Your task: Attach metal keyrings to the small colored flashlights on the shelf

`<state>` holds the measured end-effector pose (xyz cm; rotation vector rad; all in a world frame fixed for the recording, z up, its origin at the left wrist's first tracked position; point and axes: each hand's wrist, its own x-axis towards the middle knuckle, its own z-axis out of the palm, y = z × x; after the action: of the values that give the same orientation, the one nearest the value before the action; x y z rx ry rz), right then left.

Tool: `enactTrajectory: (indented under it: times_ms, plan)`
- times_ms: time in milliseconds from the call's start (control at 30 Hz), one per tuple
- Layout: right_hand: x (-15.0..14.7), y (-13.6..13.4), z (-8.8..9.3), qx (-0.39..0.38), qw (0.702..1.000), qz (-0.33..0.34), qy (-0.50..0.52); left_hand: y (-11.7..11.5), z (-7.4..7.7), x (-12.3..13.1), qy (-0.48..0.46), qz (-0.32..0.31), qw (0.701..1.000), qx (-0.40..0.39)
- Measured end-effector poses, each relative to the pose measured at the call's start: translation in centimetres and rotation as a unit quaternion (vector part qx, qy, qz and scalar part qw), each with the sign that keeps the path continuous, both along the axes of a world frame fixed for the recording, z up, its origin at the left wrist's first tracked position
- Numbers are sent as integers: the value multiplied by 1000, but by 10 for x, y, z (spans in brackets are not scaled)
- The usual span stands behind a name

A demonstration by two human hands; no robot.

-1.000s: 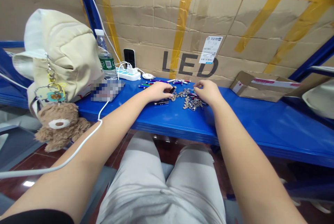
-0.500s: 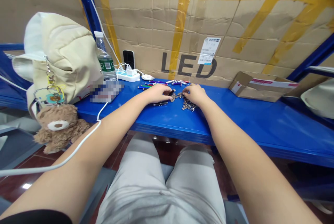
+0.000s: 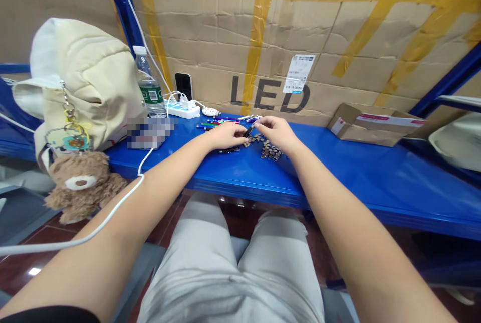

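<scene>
My left hand (image 3: 229, 136) is closed on a small black penlike object (image 3: 248, 131), which it holds tilted above the blue table (image 3: 323, 162). At the upper end of that object, the fingertips of my right hand (image 3: 276, 132) are pinched together; whatever they hold is too small to make out. Small round metal pieces (image 3: 270, 151) lie in a loose pile below my right hand, with more between the hands. Another black pen-shaped object (image 3: 230, 150) rests under my left hand. Several coloured pens (image 3: 218, 121) lie behind the hands.
On the left are a cream bag (image 3: 93, 77) with a teddy bear (image 3: 84, 182), a water bottle (image 3: 150, 87) and a power strip (image 3: 182, 109). An open cardboard box (image 3: 376, 125) stands at the right. A white cable (image 3: 108, 217) crosses my left forearm.
My right hand has moved up and left from the metal pieces to the tip of the black object. My left hand still holds that object. The view has shifted slightly.
</scene>
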<state>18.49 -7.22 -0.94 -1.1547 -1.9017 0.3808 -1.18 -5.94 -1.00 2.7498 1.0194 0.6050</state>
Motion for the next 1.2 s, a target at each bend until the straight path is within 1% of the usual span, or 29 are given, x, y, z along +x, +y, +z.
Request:
enactTrajectory:
  times_ms: [67,167,267,333,433,500,567,633,733,800,900,967,1000,1067,1100,1167,1200]
  plan:
    - [-3,-2,0,2,1000,4,-10,-1,0,0,-10,0,1000,-16]
    - [-4,-3,1,15,999,-9,-38,0,0,1,-27,-10,999,-42]
    - [-3,-3,1,30,998,-18,-55,1,-3,3,-28,-8,999,-24]
    - [-3,-3,1,42,997,-23,-64,2,-5,5,-13,0,1000,23]
    - [-2,-3,0,56,995,-39,-68,-1,-7,10,25,33,989,141]
    - [-2,-2,0,53,996,-52,-57,-4,-8,12,54,63,969,233]
    - [-2,-1,-1,41,997,-60,-36,-6,-9,14,79,84,945,307]
    - [-2,0,-3,22,998,-58,-15,-5,-10,15,93,91,925,356]
    - [-3,3,-6,-10,999,-42,6,-4,-12,16,98,99,910,390]
    - [-3,6,-8,-26,999,-34,20,-5,-11,18,96,109,912,383]
    - [-2,9,-6,-39,997,-35,53,-7,-8,21,78,144,931,327]
    - [2,10,-2,-18,995,-65,71,-7,-6,21,62,159,946,275]
    - [6,11,0,-1,994,-92,65,-5,-5,19,55,159,954,250]
    - [17,11,3,29,986,-161,9,-1,-3,14,42,153,966,204]
    - [24,12,4,27,980,-195,-39,1,-3,11,34,151,971,183]
    - [39,14,2,-11,960,-244,-136,5,-3,5,12,149,978,149]
    - [47,16,1,-39,950,-256,-175,7,-3,2,0,147,980,138]
